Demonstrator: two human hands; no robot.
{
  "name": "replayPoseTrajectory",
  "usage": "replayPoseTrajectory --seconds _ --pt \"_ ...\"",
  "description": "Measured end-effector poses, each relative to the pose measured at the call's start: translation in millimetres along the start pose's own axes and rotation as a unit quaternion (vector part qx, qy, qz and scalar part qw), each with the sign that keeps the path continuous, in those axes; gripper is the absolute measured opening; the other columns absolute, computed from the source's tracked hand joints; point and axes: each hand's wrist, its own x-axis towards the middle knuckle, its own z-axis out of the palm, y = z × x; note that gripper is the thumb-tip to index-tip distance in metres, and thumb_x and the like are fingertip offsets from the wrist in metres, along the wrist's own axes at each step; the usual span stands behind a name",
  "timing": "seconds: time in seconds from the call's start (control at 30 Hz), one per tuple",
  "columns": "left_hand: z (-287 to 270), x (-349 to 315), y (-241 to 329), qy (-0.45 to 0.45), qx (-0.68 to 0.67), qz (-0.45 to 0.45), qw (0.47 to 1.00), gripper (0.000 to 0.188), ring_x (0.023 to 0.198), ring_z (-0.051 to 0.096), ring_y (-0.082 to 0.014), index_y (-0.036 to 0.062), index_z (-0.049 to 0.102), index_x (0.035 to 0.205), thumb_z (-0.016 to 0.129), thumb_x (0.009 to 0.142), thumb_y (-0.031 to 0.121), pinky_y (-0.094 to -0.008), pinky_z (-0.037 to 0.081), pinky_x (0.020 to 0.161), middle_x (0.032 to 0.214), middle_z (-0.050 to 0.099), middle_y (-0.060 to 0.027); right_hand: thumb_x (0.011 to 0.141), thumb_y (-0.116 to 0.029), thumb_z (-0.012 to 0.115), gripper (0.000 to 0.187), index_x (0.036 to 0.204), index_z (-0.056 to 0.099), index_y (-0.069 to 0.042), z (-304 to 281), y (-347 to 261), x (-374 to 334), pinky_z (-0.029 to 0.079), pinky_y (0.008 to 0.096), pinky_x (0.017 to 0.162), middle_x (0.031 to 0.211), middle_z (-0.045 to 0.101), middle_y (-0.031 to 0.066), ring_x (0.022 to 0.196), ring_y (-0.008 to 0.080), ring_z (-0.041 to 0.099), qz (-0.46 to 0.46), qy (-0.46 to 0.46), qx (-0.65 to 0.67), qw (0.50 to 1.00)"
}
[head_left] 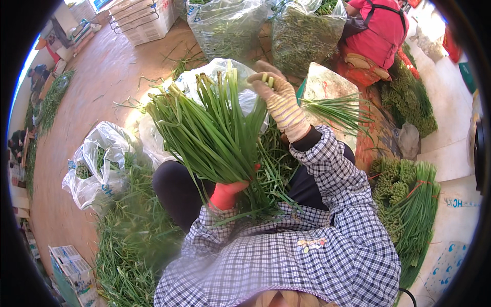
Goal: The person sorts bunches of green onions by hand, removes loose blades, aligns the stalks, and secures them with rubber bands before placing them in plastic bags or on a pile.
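Observation:
My left hand (228, 195), in a red glove, is closed round a thick bunch of long green stalks (209, 117) that look like garlic chives. The bunch fans upward over my lap, its pale cut ends at the top. My right hand (279, 100), in a cream and yellow striped glove, is raised at the bunch's upper right. Its fingers are curled round a few stalks whose pale ends show between them; the fingertips are slightly blurred. Right of that hand, a small loose bundle of thin stalks (335, 110) lies on a pale board (325, 79).
Loose greens (133, 240) heap at my left beside a clear plastic bag (102, 166). Tied green bundles (417, 204) lie at my right. Full plastic bags (225, 30) stand ahead, near a person in a pink top (376, 30). A white crate (146, 23) stands far left.

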Motion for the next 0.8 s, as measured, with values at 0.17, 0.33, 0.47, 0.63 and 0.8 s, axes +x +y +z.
replayPoseTrajectory --seconds 0.17,0.33,0.47,0.63,0.8 --pt "23 -9 31 0.05 -0.123 -0.07 0.989 0.057 0.108 0.058 -0.0236 0.0021 0.054 0.126 0.069 0.072 0.0 -0.0383 0.048 0.092 0.123 0.059 -0.0091 0.091 -0.015 0.064 0.036 0.124 0.055 -0.005 -25 -29 13 0.054 0.0237 0.064 0.082 0.065 0.0046 0.073 0.012 0.062 -0.064 0.178 0.172 0.967" --pt "19 -7 26 0.076 -0.088 -0.059 0.991 0.055 0.105 0.059 -0.0237 0.0006 0.053 0.127 0.067 0.074 -0.004 -0.0376 0.048 0.092 0.121 0.06 -0.0099 0.09 -0.026 0.067 0.027 0.107 0.065 -0.006 -87 -40 34 0.041 0.0177 0.036 0.058 0.056 0.0 0.038 0.0059 0.047 0.072 -0.003 0.007 0.997" --pt "-8 -4 -16 -0.031 0.093 -0.059 0.993 0.052 0.111 0.056 -0.0218 0.0053 0.055 0.129 0.067 0.078 0.006 -0.0381 0.048 0.093 0.125 0.059 -0.0077 0.093 -0.038 0.06 0.035 0.105 0.065 -0.006 -34 -25 33 0.032 0.0213 0.035 0.062 0.059 -0.001 0.039 0.0049 0.042 0.181 -0.089 -0.114 0.973" --pt "-6 1 -27 -0.091 0.164 -0.014 0.982 0.045 0.113 0.057 -0.0226 0.0083 0.053 0.131 0.063 0.088 0.017 -0.0398 0.047 0.096 0.128 0.058 -0.0063 0.089 -0.056 0.057 0.049 0.103 0.065 -0.009 -18 12 31 0.031 0.0197 0.036 0.073 0.063 0.0012 0.044 0.0044 0.046 0.256 -0.106 -0.088 0.957" --pt "-9 -2 -26 -0.093 0.192 0.095 0.972 0.057 0.116 0.055 -0.0224 0.0102 0.045 0.138 0.067 0.086 0.014 -0.0434 0.046 0.098 0.136 0.052 -0.0069 0.09 -0.044 0.059 0.045 0.113 0.063 -0.007 -7 14 16 0.048 0.0276 0.078 0.101 0.065 0.0038 0.087 0.0112 0.059 0.276 -0.119 0.088 0.95"
